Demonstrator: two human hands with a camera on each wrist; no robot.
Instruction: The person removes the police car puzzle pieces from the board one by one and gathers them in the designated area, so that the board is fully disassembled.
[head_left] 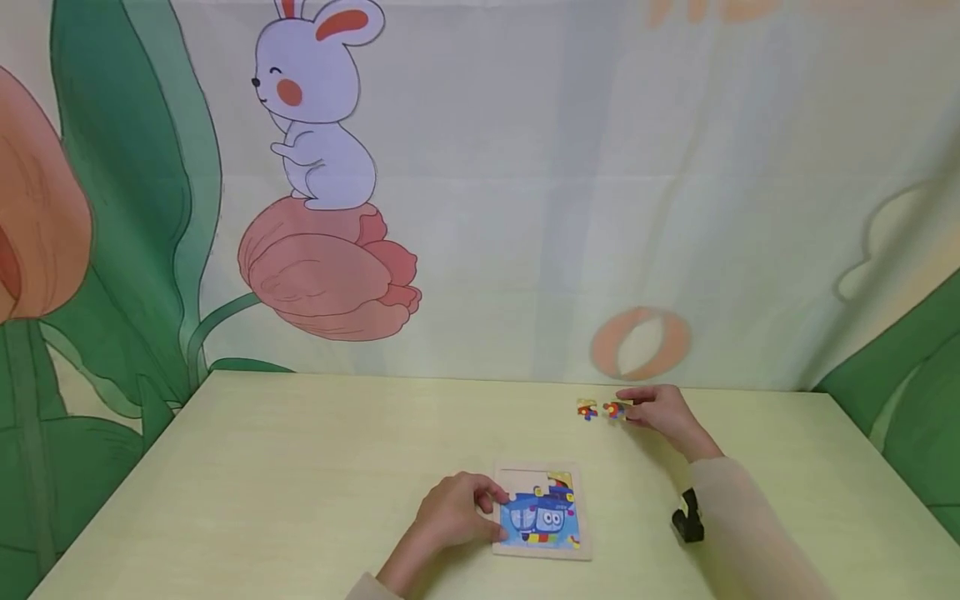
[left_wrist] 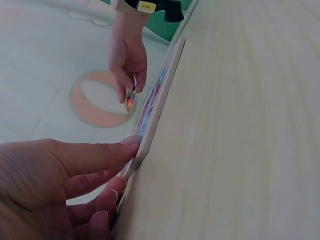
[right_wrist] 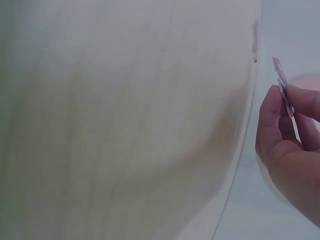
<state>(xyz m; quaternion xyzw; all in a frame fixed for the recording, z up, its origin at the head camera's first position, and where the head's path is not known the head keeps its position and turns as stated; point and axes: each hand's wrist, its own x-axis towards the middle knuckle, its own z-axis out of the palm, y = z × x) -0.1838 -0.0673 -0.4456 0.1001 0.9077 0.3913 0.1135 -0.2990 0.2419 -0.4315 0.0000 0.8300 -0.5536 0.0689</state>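
Observation:
A wooden puzzle tray point(head_left: 583, 533) with a blue vehicle picture lies near the front of the table; its upper left part shows bare board. My left hand point(head_left: 459, 510) grips the tray's left edge, thumb on the near part and fingers farther up; in the left wrist view, the left hand point(left_wrist: 65, 175) has its thumb on the rim. My right hand point(head_left: 663, 412) pinches a colourful puzzle piece point(head_left: 615, 410) at the table's back; in the right wrist view, the piece point(right_wrist: 283, 87) stands on edge between thumb and fingers. Another loose piece point(head_left: 587, 409) lies just left of it.
A black object point(head_left: 688, 518) shows beside the right sleeve point(head_left: 750, 525), right of the tray. Behind the pale table point(head_left: 300, 483) hangs a curtain point(head_left: 480, 208) printed with a rabbit and flowers, along the table's back edge.

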